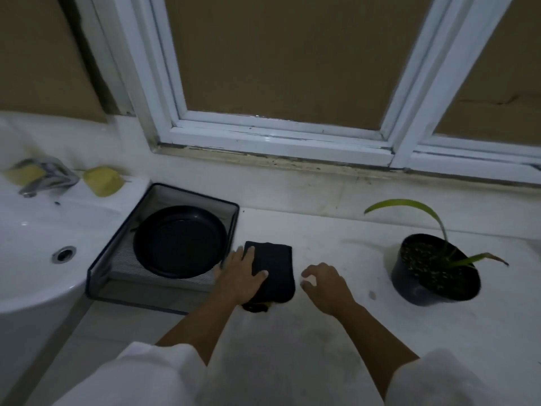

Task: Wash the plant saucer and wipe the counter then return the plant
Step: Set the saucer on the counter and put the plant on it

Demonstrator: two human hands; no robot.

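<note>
On the white counter below a window, the left hand presses flat on a dark cloth, while the right hand hovers loosely curled, holding nothing.

The scene is dim and flat, with a cool grey cast and muddy colours. No direct beam shows; the light is soft and diffuse. The window panes look dull brown and give no glow. Faint glare sits on the white frame's lower rail and on the tap, which is smeared and soft. The white counter reads grey, with grain and blotchy noise across it. A soft shadow pools under the pot and beside the tray. The dark saucer and cloth lose nearly all detail. Wide-angle distortion bows the window frame and sink near the edges. The sleeves at the bottom are blurred.
</note>
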